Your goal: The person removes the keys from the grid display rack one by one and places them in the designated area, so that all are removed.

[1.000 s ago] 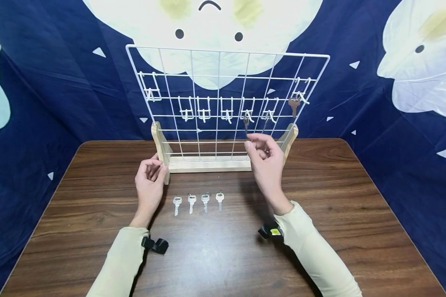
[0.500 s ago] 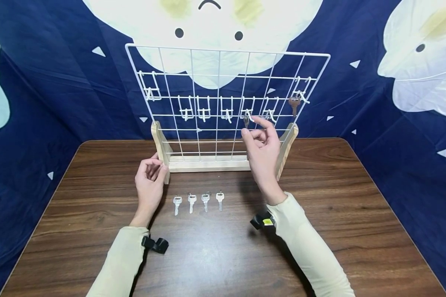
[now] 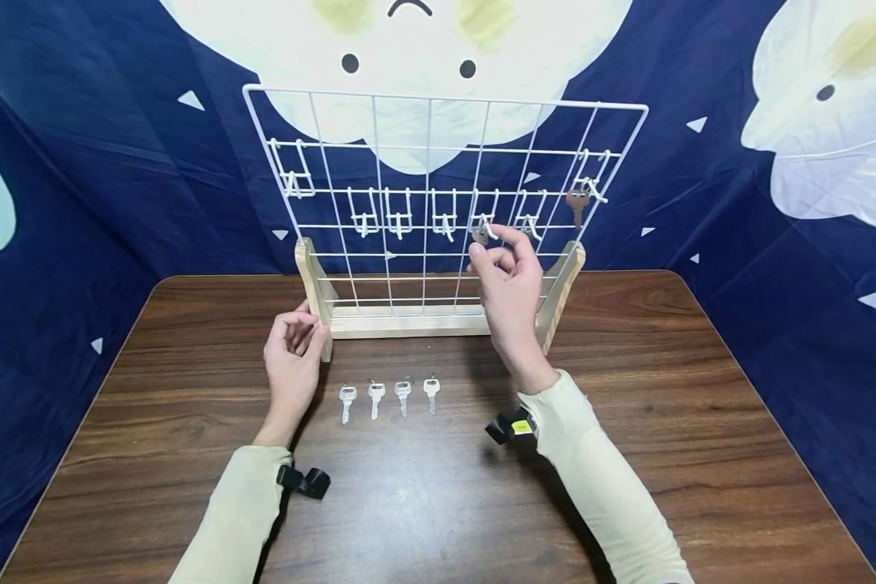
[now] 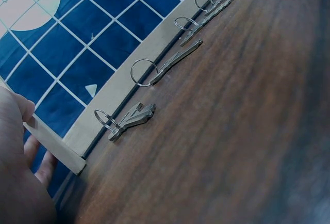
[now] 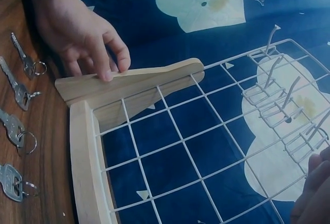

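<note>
In the head view my right hand (image 3: 511, 288) is raised to the white wire grid (image 3: 429, 162). Its thumb and index finger pinch a small key (image 3: 479, 234) at a hook (image 3: 487, 225); the fingers partly cover the key. My left hand (image 3: 290, 357) grips the left wooden leg (image 3: 312, 280) of the grid's stand, thumb in front and fingers behind; the right wrist view also shows this left hand (image 5: 87, 35) on the leg. Only the edge of my right hand (image 5: 314, 188) shows in the right wrist view.
Several silver keys (image 3: 404, 397) with rings lie in a row on the wooden table (image 3: 409, 503), before the stand's base (image 3: 409, 324). A brownish key (image 3: 577, 208) hangs at the far right hook. More white hooks (image 3: 365, 223) line the grid. Blue patterned cloth (image 3: 153, 162) surrounds the table.
My right hand has moved up and left from below the hooks to the key, which now sits higher and tilted at its hook. The left hand has stayed on the stand.
</note>
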A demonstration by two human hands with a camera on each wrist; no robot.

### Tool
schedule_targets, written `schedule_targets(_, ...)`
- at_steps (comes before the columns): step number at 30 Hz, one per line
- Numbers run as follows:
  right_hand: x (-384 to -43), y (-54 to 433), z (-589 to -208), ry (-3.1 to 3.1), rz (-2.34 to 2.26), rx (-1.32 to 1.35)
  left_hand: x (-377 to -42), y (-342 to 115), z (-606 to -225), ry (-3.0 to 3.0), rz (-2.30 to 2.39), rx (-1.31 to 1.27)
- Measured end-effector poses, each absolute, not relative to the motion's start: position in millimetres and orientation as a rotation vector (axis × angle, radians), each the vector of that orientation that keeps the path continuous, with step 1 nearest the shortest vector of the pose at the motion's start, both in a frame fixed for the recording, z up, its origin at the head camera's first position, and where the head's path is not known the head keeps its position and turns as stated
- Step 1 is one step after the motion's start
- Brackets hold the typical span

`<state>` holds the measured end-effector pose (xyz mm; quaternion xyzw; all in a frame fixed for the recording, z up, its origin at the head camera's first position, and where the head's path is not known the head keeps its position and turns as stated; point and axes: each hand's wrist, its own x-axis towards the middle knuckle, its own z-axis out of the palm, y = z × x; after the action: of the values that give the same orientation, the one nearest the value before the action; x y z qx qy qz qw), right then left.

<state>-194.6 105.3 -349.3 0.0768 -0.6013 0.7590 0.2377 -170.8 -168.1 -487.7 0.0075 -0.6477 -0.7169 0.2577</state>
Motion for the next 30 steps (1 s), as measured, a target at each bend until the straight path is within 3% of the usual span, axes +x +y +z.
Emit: schedule_targets(30, -185, 107, -349, -1.544, 2.221, 0.268, -171, -168, -487, -1.763, -1.944, 0.026)
